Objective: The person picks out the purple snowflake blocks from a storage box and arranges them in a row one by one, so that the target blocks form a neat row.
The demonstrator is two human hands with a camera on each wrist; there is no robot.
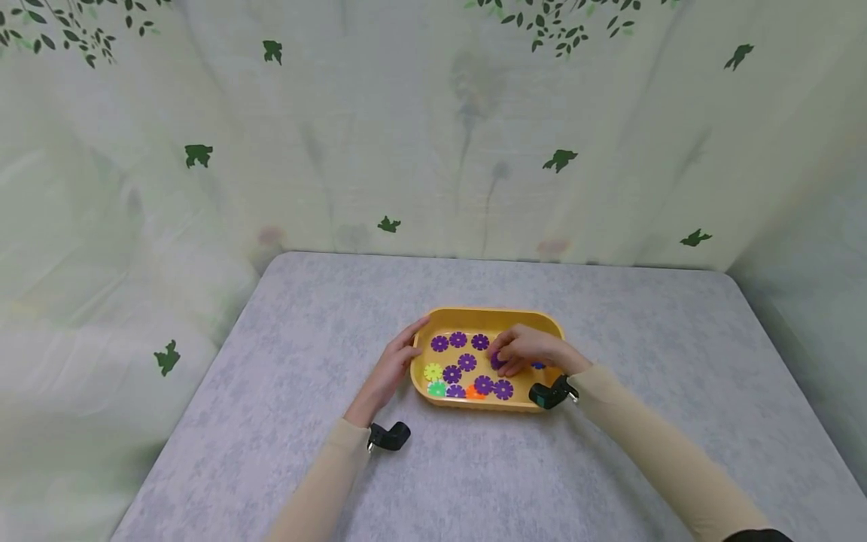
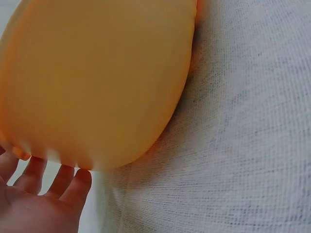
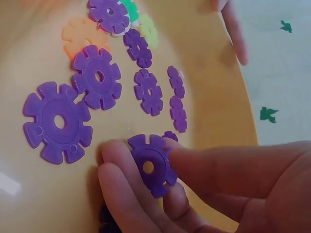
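By the right hand (image 1: 531, 348), a purple notched plastic disc (image 3: 150, 154) is pinched within the yellow plastic tray (image 1: 488, 314), touched by the extended left hand (image 1: 390, 367); picking-up seems in hand, a clean lift probably needed.

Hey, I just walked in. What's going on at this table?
Someone has both hands at a yellow tray on a table. The left hand holds the tray's left edge, while the right hand pinches a purple disc. More purple discs lie in the tray, along with a yellow disc, a green disc and an orange disc.
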